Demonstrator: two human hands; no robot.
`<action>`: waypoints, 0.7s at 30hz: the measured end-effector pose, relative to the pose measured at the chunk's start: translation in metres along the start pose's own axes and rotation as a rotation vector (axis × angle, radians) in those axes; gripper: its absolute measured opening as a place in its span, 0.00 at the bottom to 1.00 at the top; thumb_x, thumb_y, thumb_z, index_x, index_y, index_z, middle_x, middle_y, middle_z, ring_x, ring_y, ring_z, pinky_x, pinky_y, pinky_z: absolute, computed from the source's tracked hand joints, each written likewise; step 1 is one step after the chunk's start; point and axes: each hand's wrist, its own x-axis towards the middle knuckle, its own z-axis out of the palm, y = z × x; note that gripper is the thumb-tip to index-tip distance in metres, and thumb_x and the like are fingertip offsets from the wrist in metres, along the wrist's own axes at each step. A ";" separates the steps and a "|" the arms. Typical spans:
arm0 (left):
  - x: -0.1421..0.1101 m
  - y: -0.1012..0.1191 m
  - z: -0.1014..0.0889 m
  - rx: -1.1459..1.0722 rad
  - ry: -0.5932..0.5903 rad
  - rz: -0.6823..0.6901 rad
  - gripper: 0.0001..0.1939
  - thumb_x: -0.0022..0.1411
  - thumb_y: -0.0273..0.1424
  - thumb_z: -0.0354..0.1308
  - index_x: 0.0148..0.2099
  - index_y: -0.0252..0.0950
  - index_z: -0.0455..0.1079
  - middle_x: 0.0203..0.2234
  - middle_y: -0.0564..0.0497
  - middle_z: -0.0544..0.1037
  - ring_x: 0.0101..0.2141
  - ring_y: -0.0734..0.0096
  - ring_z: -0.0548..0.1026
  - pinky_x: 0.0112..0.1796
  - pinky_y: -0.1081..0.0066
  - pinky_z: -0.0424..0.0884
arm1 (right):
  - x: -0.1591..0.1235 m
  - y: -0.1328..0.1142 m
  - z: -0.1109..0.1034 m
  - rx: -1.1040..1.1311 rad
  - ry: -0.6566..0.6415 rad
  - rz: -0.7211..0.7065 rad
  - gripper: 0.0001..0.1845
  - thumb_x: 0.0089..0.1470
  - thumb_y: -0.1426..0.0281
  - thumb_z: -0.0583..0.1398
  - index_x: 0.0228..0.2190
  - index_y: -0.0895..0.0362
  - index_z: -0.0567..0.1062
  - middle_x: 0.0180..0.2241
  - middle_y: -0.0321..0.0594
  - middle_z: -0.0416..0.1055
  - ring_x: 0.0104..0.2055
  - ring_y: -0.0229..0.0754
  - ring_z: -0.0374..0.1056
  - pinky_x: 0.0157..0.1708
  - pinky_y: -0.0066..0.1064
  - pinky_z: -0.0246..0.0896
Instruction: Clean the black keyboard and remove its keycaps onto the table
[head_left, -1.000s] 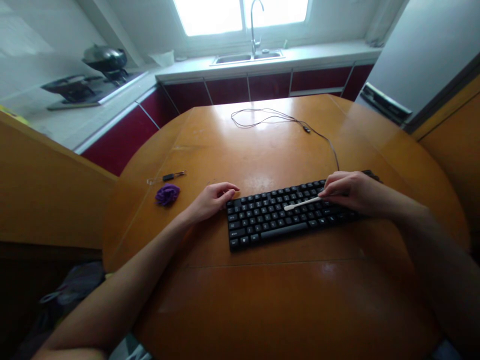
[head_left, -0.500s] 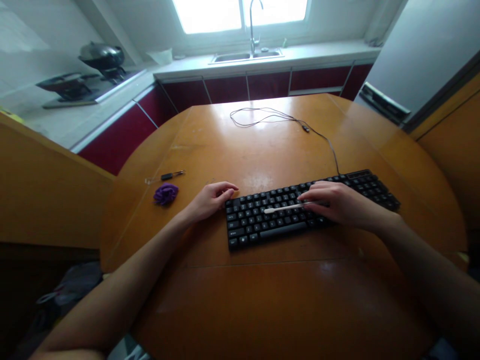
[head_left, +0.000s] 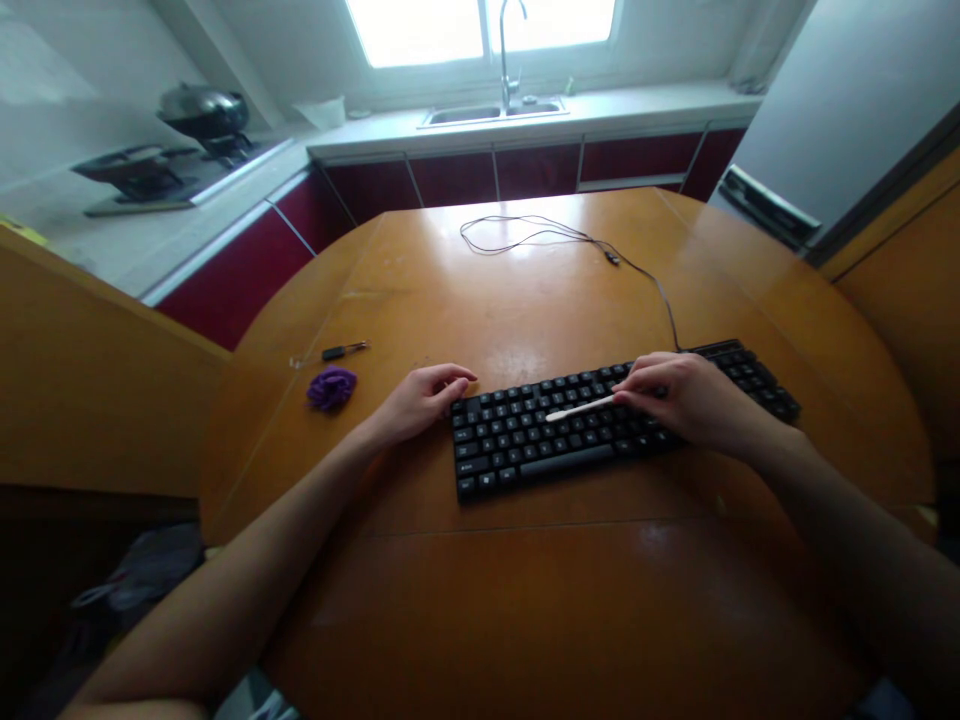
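A black keyboard [head_left: 566, 465] lies slightly askew on the wooden table. Held in my right hand [head_left: 679, 395] is a slim white toothbrush [head_left: 581, 408], its wider head low over the middle keys. Thumb and fingers pinch its handle, and the rest of the handle is hidden in the hand. Whether the head touches the keys I cannot tell. My left hand [head_left: 424, 400] rests on the table at the keyboard's upper left corner, fingers loosely stretched, the thumb against its edge. It grips nothing.
Left of my left hand lie a crumpled purple fabric bundle [head_left: 331, 388] and a small black-handled tool [head_left: 343, 351]. The keyboard's cable [head_left: 660, 285] loops toward the far edge of the table [head_left: 465, 300]. Beyond stand a sink [head_left: 465, 115], a stove [head_left: 187, 180] and a fridge [head_left: 840, 120].
My right hand has shifted slightly right and up, drawing the toothbrush head rightward across the keys. My left hand and the keyboard have stayed in place.
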 end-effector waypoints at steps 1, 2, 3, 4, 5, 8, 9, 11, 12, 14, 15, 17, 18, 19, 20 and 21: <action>0.000 0.000 0.000 -0.002 -0.002 -0.003 0.20 0.69 0.43 0.53 0.50 0.34 0.76 0.30 0.51 0.78 0.26 0.72 0.71 0.28 0.73 0.67 | -0.001 0.004 -0.003 -0.001 -0.007 0.038 0.13 0.61 0.62 0.62 0.29 0.54 0.83 0.30 0.41 0.78 0.33 0.42 0.73 0.34 0.33 0.64; 0.000 0.000 0.000 -0.003 -0.003 -0.006 0.20 0.69 0.43 0.53 0.50 0.34 0.76 0.29 0.51 0.77 0.26 0.73 0.71 0.27 0.73 0.67 | -0.002 0.010 -0.007 0.007 -0.020 0.083 0.13 0.59 0.61 0.63 0.29 0.53 0.83 0.30 0.41 0.79 0.32 0.43 0.73 0.34 0.33 0.65; 0.000 0.000 0.000 -0.003 -0.003 -0.010 0.20 0.69 0.43 0.53 0.50 0.34 0.76 0.29 0.51 0.77 0.25 0.73 0.70 0.27 0.73 0.67 | -0.003 0.016 -0.012 0.019 -0.035 0.132 0.13 0.58 0.59 0.64 0.29 0.53 0.83 0.30 0.41 0.79 0.31 0.43 0.73 0.34 0.33 0.65; -0.001 0.000 0.000 -0.002 -0.002 -0.013 0.20 0.69 0.43 0.53 0.50 0.34 0.76 0.29 0.51 0.77 0.25 0.73 0.70 0.27 0.73 0.67 | -0.005 0.024 -0.016 0.033 -0.059 0.184 0.13 0.57 0.58 0.65 0.29 0.53 0.83 0.30 0.41 0.80 0.31 0.43 0.73 0.33 0.33 0.65; -0.001 0.000 0.000 -0.001 -0.001 -0.015 0.20 0.69 0.43 0.53 0.50 0.34 0.76 0.29 0.51 0.77 0.25 0.73 0.70 0.27 0.73 0.67 | -0.007 0.031 -0.022 0.051 -0.085 0.229 0.13 0.56 0.58 0.66 0.29 0.53 0.83 0.30 0.41 0.80 0.31 0.44 0.74 0.32 0.33 0.65; -0.001 0.001 0.000 0.003 0.004 -0.006 0.19 0.69 0.43 0.53 0.50 0.34 0.76 0.28 0.51 0.77 0.25 0.72 0.71 0.27 0.73 0.67 | -0.017 0.053 -0.039 0.068 -0.165 0.370 0.13 0.54 0.58 0.67 0.29 0.55 0.84 0.27 0.43 0.79 0.27 0.43 0.72 0.27 0.33 0.63; -0.001 0.001 0.000 0.005 0.005 -0.001 0.19 0.69 0.42 0.53 0.50 0.34 0.76 0.29 0.51 0.77 0.26 0.72 0.71 0.27 0.73 0.68 | -0.020 0.059 -0.046 0.050 -0.182 0.428 0.13 0.55 0.59 0.67 0.29 0.56 0.84 0.25 0.43 0.78 0.24 0.42 0.70 0.25 0.33 0.61; -0.001 0.002 0.000 0.011 0.009 0.006 0.19 0.69 0.42 0.53 0.49 0.34 0.77 0.29 0.50 0.78 0.27 0.71 0.72 0.28 0.73 0.68 | -0.027 0.069 -0.058 0.002 -0.187 0.530 0.13 0.55 0.62 0.67 0.28 0.59 0.84 0.21 0.46 0.77 0.21 0.40 0.67 0.21 0.33 0.57; -0.001 0.002 -0.001 0.014 0.011 0.006 0.19 0.69 0.43 0.53 0.49 0.34 0.77 0.30 0.50 0.78 0.28 0.71 0.72 0.28 0.73 0.68 | -0.030 0.072 -0.064 -0.006 -0.187 0.569 0.13 0.55 0.62 0.67 0.28 0.60 0.85 0.21 0.47 0.76 0.20 0.40 0.67 0.21 0.33 0.56; -0.001 0.003 -0.001 0.025 0.013 0.003 0.19 0.69 0.43 0.53 0.49 0.34 0.77 0.31 0.50 0.79 0.28 0.71 0.72 0.29 0.73 0.68 | -0.034 0.078 -0.072 -0.006 -0.187 0.621 0.13 0.55 0.63 0.68 0.29 0.62 0.85 0.22 0.49 0.77 0.21 0.39 0.67 0.22 0.33 0.56; -0.001 0.003 -0.001 0.035 0.013 0.001 0.20 0.69 0.43 0.53 0.49 0.34 0.77 0.32 0.49 0.79 0.28 0.71 0.73 0.29 0.73 0.69 | -0.036 0.079 -0.075 -0.002 -0.193 0.637 0.13 0.54 0.64 0.68 0.29 0.62 0.85 0.23 0.49 0.78 0.22 0.39 0.67 0.23 0.33 0.57; -0.001 0.003 -0.001 0.052 0.014 0.004 0.20 0.69 0.43 0.53 0.49 0.34 0.77 0.34 0.49 0.80 0.29 0.70 0.73 0.31 0.72 0.69 | -0.037 0.082 -0.078 0.000 -0.202 0.648 0.12 0.54 0.64 0.68 0.29 0.62 0.85 0.24 0.49 0.78 0.23 0.39 0.68 0.25 0.34 0.57; -0.001 0.002 -0.002 0.057 0.015 0.004 0.20 0.69 0.43 0.53 0.49 0.34 0.77 0.35 0.49 0.80 0.30 0.70 0.74 0.31 0.72 0.70 | -0.037 0.082 -0.078 0.000 -0.209 0.641 0.13 0.55 0.64 0.67 0.30 0.62 0.85 0.24 0.49 0.78 0.23 0.39 0.68 0.25 0.34 0.57; -0.001 0.002 -0.002 0.057 0.014 0.002 0.20 0.69 0.44 0.53 0.49 0.34 0.77 0.35 0.48 0.80 0.30 0.70 0.74 0.31 0.72 0.70 | -0.037 0.082 -0.078 0.001 -0.214 0.630 0.13 0.55 0.63 0.67 0.30 0.62 0.85 0.25 0.48 0.78 0.23 0.39 0.67 0.26 0.34 0.57; -0.001 0.002 -0.002 0.054 0.011 -0.001 0.21 0.69 0.44 0.53 0.50 0.34 0.77 0.35 0.48 0.80 0.29 0.70 0.74 0.31 0.72 0.69 | -0.037 0.081 -0.076 0.002 -0.214 0.614 0.14 0.56 0.63 0.66 0.30 0.62 0.85 0.25 0.48 0.78 0.23 0.38 0.67 0.27 0.35 0.57; -0.001 0.002 -0.002 0.051 0.007 -0.006 0.21 0.69 0.44 0.53 0.50 0.34 0.77 0.35 0.48 0.80 0.29 0.71 0.73 0.30 0.73 0.69 | -0.037 0.080 -0.074 0.000 -0.211 0.596 0.15 0.57 0.62 0.65 0.31 0.62 0.85 0.25 0.47 0.78 0.24 0.38 0.67 0.27 0.35 0.57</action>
